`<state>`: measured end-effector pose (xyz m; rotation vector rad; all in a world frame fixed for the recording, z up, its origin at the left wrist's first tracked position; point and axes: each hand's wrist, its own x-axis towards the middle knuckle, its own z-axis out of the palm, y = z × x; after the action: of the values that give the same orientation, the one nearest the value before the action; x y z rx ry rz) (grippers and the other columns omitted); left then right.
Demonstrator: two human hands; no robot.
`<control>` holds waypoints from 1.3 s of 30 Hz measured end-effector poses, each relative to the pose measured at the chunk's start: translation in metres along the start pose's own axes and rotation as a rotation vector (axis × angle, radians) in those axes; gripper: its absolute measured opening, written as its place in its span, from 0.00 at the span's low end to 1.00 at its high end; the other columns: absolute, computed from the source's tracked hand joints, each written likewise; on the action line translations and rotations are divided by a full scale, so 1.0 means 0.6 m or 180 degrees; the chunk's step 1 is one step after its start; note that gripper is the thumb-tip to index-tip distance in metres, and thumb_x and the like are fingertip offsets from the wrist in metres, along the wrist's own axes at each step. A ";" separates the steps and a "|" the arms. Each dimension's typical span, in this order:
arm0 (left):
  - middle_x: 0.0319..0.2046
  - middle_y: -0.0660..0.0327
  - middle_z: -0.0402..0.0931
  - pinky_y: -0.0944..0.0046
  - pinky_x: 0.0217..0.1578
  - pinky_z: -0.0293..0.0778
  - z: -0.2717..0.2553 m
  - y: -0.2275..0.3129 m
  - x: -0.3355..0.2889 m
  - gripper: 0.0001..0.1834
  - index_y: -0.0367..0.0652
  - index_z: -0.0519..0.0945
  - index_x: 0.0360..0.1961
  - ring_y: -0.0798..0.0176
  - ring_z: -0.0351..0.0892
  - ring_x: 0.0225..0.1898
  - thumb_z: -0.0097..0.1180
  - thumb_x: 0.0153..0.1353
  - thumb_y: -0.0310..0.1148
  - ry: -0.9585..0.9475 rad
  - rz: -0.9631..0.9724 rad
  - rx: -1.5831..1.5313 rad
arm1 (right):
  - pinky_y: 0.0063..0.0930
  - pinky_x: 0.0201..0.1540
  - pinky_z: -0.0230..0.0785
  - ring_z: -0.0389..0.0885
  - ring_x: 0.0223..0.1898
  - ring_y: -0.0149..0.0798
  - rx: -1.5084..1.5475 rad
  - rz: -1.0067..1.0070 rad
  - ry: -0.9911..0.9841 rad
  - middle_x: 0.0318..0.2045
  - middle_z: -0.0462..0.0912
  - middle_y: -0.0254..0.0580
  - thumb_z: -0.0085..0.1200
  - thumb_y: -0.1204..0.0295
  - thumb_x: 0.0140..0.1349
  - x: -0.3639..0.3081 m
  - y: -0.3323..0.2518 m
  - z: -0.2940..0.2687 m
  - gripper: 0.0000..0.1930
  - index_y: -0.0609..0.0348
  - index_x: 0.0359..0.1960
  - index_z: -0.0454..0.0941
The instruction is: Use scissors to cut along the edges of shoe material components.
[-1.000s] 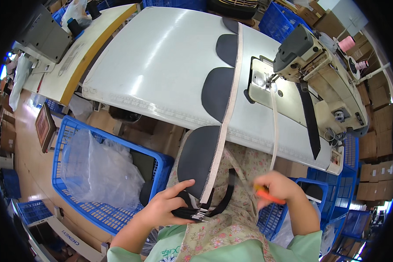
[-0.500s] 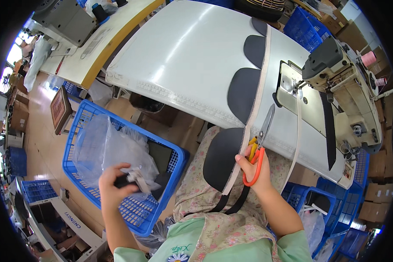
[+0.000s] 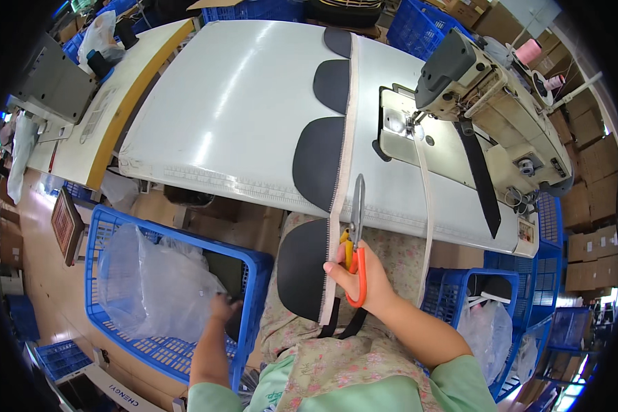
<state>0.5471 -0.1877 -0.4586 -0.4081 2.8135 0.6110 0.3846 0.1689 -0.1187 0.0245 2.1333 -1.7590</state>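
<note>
My right hand (image 3: pixel 365 278) is closed around scissors (image 3: pixel 357 216) with orange and yellow handles, blades pointing away from me. Its thumb presses a pale pink toothed strip (image 3: pixel 345 151), which looks like zipper tape. Dark rounded panels (image 3: pixel 317 165) are joined along the strip's left edge, running from the far side of the table to my lap, where the nearest panel (image 3: pixel 302 264) lies. My left hand (image 3: pixel 221 309) reaches into a blue basket (image 3: pixel 165 230), beside a clear plastic bag (image 3: pixel 158 285) and dark pieces. Its fingers are shaded and partly hidden, so what they hold does not show.
A sewing machine (image 3: pixel 491 96) stands on the right of the white table (image 3: pixel 206 123). Another pale strip (image 3: pixel 426 199) hangs from its needle area over the front edge, with a black strip (image 3: pixel 477 178) beside it. More blue baskets (image 3: pixel 470 281) stand at right.
My left hand has lowered deeper into the basket; the dark and white bundle it carried no longer shows in it. My right hand keeps the scissors and strip. The whole view has shifted.
</note>
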 end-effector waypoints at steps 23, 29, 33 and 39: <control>0.57 0.45 0.65 0.61 0.41 0.73 -0.417 0.462 -0.068 0.05 0.34 0.78 0.30 0.54 0.78 0.40 0.61 0.54 0.24 -0.0464 0.2529 -0.2924 | 0.33 0.27 0.66 0.74 0.24 0.43 -0.1119 -0.1153 -0.0981 0.22 0.73 0.42 0.69 0.63 0.49 -0.093 0.052 -0.055 0.19 0.61 0.31 0.72; 0.61 0.41 0.63 0.60 0.41 0.74 -0.441 0.462 -0.060 0.05 0.35 0.77 0.29 0.49 0.78 0.41 0.61 0.53 0.23 -0.0878 0.2724 -0.2491 | 0.31 0.27 0.63 0.70 0.24 0.41 -0.1769 -0.0075 -0.2035 0.21 0.70 0.38 0.75 0.57 0.38 -0.104 -0.021 -0.190 0.26 0.59 0.28 0.72; 0.61 0.43 0.64 0.59 0.40 0.73 -0.445 0.466 -0.057 0.06 0.35 0.77 0.28 0.48 0.77 0.40 0.62 0.50 0.24 -0.0642 0.2923 -0.2217 | 0.32 0.29 0.65 0.72 0.26 0.42 -0.2293 0.0255 -0.2410 0.23 0.73 0.38 0.72 0.51 0.41 -0.102 -0.038 -0.199 0.28 0.59 0.34 0.73; 0.61 0.45 0.64 0.58 0.39 0.73 -0.450 0.475 -0.057 0.07 0.35 0.76 0.27 0.48 0.77 0.39 0.63 0.50 0.25 -0.0541 0.3076 -0.1951 | 0.33 0.28 0.65 0.75 0.26 0.44 -0.2084 0.0110 -0.2495 0.24 0.75 0.41 0.69 0.47 0.42 -0.095 -0.018 -0.177 0.34 0.59 0.44 0.74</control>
<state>0.4443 -0.0483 -0.1046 0.9353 2.4480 1.5864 0.4059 0.2804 -0.0761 -0.6715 1.9355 -0.7576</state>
